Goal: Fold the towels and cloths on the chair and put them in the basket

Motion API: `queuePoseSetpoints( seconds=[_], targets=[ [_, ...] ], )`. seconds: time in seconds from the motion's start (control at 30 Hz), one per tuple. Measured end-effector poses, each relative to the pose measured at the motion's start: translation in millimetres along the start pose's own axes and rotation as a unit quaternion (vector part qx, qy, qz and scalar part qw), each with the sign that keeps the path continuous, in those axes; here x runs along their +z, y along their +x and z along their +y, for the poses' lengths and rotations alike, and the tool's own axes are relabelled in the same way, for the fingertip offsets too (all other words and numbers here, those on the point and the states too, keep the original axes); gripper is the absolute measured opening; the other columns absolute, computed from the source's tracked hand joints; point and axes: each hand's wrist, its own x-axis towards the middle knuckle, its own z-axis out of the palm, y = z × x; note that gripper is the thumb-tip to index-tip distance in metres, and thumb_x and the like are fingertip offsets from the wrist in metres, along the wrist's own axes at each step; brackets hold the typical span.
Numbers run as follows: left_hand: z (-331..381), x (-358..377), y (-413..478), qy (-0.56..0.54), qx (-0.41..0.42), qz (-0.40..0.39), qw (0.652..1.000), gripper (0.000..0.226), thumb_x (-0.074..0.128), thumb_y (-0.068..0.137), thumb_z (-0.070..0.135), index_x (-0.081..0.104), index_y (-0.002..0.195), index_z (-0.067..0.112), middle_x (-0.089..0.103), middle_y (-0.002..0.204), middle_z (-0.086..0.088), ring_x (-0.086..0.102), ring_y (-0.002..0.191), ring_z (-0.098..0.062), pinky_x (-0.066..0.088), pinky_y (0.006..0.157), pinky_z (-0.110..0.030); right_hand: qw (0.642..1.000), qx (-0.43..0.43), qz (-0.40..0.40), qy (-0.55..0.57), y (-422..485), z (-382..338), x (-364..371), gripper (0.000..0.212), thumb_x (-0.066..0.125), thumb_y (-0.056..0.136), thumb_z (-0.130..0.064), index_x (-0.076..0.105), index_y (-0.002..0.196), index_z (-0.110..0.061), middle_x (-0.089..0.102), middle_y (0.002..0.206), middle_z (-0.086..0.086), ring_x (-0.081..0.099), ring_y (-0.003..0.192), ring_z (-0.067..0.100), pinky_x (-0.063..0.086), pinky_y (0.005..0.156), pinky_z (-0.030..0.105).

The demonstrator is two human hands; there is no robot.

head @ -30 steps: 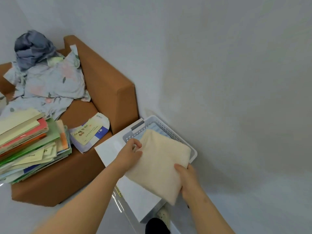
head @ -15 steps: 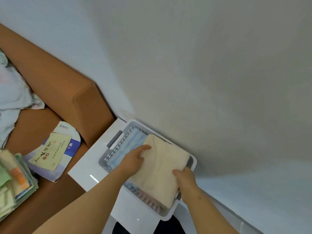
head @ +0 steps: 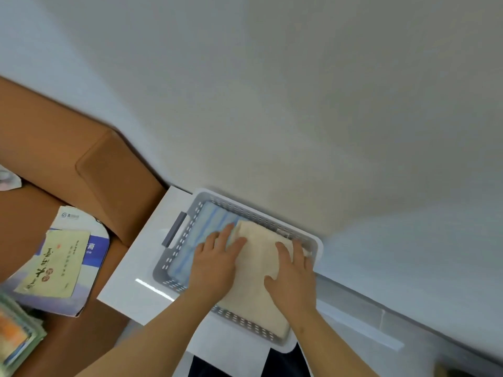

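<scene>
Fingers (head: 283, 248) straight, a little apart, pressing down: left hand (head: 215, 265) and right hand (head: 292, 281) flat on the cream towel (head: 255, 289), lying in the basket's (head: 174, 254) right half over a blue cloth (head: 209, 221). Seems two pieces stowed; more cloth (head: 8, 180) waits on the chair (head: 122, 186).

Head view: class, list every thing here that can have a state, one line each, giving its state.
cream towel: folded, lying in the basket on the blue striped cloth.
blue striped cloth: flat in the basket, partly covered.
basket: on the white table, holding both cloths.
left hand: flat, pressing the towel's left edge.
right hand: flat, pressing the towel.
booklet: lying on the armchair seat, under a cream envelope.
</scene>
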Motion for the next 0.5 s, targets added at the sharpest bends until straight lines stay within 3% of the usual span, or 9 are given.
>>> queuePoseSetpoints(
  seconds=[0.07, 0.17, 0.23, 0.3, 0.4, 0.5],
  targets=[
    [5.9, 8.1, 3.4, 0.054, 0.072, -0.003, 0.996, 0.064, 0.085, 0.046, 0.028, 0.07, 0.108, 0.021, 0.06, 0.129, -0.007, 0.061, 0.112, -0.032, 0.053, 0.082, -0.045, 0.998, 0.005, -0.06, 0.004, 9.0, -0.6, 11.2, 0.082, 0.058, 0.087, -0.032, 0.004, 0.149, -0.035, -0.018, 0.156, -0.002, 0.006, 0.143, 0.028, 0.021, 0.115, 0.038],
    [2.1, 23.0, 0.3, 0.092, 0.115, -0.052, 0.988, 0.064, 0.052, 0.067, 0.049, 0.061, 0.12, 0.015, 0.06, 0.129, -0.006, 0.056, 0.119, -0.028, 0.049, 0.09, -0.048, 0.994, 0.005, -0.108, 0.001, 14.8, 0.6, 24.4, 0.095, 0.063, 0.085, -0.029, -0.006, 0.148, -0.036, -0.024, 0.155, -0.002, -0.005, 0.145, 0.028, 0.016, 0.118, 0.038],
    [-8.8, 38.7, -1.7, 0.118, 0.122, -0.067, 0.983, 0.072, 0.036, 0.071, 0.055, 0.046, 0.129, 0.014, 0.051, 0.137, -0.008, 0.047, 0.125, -0.028, 0.044, 0.098, -0.054, 0.993, 0.009, -0.115, 0.007, 18.4, 4.0, 32.5, 0.099, 0.065, 0.084, -0.029, -0.01, 0.148, -0.038, -0.026, 0.155, -0.002, -0.01, 0.145, 0.027, 0.011, 0.119, 0.039],
    [-17.6, 44.7, -4.0, 0.13, 0.119, -0.115, 0.978, 0.078, 0.033, 0.071, 0.061, 0.04, 0.132, 0.014, 0.038, 0.142, -0.007, 0.041, 0.127, -0.03, 0.035, 0.098, -0.056, 0.993, 0.019, -0.115, 0.02, 21.3, 7.0, 41.4, 0.101, 0.067, 0.083, -0.029, -0.01, 0.147, -0.04, -0.027, 0.154, -0.004, -0.012, 0.145, 0.024, 0.011, 0.119, 0.04],
    [-20.0, 41.4, 0.7, 0.116, 0.091, -0.148, 0.978, 0.086, 0.027, 0.07, 0.067, 0.035, 0.137, 0.014, 0.025, 0.151, -0.002, 0.048, 0.127, -0.034, 0.044, 0.095, -0.056, 0.993, 0.033, -0.103, 0.036, 25.0, 7.5, 52.7, 0.1, 0.067, 0.082, -0.027, -0.009, 0.146, -0.042, -0.027, 0.154, -0.006, -0.014, 0.145, 0.021, 0.012, 0.117, 0.043],
    [-19.2, 36.7, 11.1, 0.106, 0.094, -0.187, 0.972, 0.088, 0.025, 0.084, 0.067, -0.008, 0.15, 0.02, -0.024, 0.154, 0.006, -0.005, 0.146, -0.03, 0.006, 0.115, -0.054, 0.993, 0.04, -0.097, 0.054, 31.3, 7.1, 53.8, 0.1, 0.067, 0.081, -0.026, -0.006, 0.147, -0.041, -0.025, 0.155, -0.007, -0.011, 0.146, 0.02, 0.016, 0.116, 0.043]
  ],
)
